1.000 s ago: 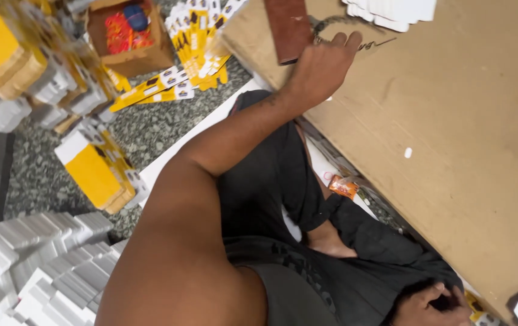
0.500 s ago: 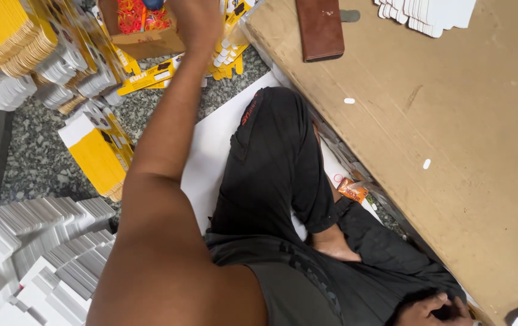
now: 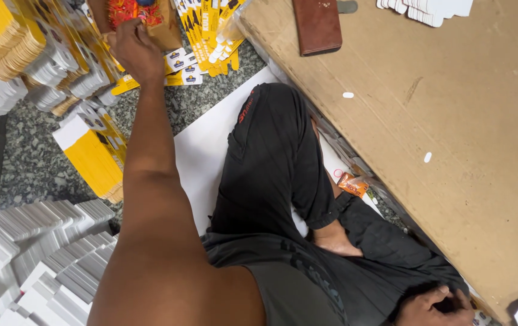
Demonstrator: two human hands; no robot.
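Left hand (image 3: pixel 132 48) is stretched far forward at the end of a straight arm, its back turned to the camera and its fingers curled down at the edge of a small brown cardboard box (image 3: pixel 165 27) that holds a heap of red and orange packets (image 3: pixel 127 11); whether the fingers pinch anything cannot be told, since they are hidden behind the knuckles. Just beside the box, yellow and white printed cards (image 3: pixel 207 30) lie fanned out on the speckled stone floor (image 3: pixel 17 163), and taller stacks of the same yellow cards (image 3: pixel 5 42) stand to the left of the hand. A yellow bundle (image 3: pixel 93 157) lies lower down beside the arm, and piles of flat white card blanks (image 3: pixel 41 241) fill the lower left corner. Right hand (image 3: pixel 434 305) rests low at the bottom right, on the black trousers (image 3: pixel 277 157) near the crossed legs, fingers loosely bent, with nothing clearly seen in it. The person sits on a white sheet (image 3: pixel 204 151) with a bare foot (image 3: pixel 337 241) tucked under. A small orange sachet (image 3: pixel 352 184) lies beside the knee, against the edge of a large brown cardboard board (image 3: pixel 452 121). On that board, a brown leather wallet (image 3: pixel 316 24) and a few white card pieces (image 3: pixel 428 9) lie well apart from both hands.
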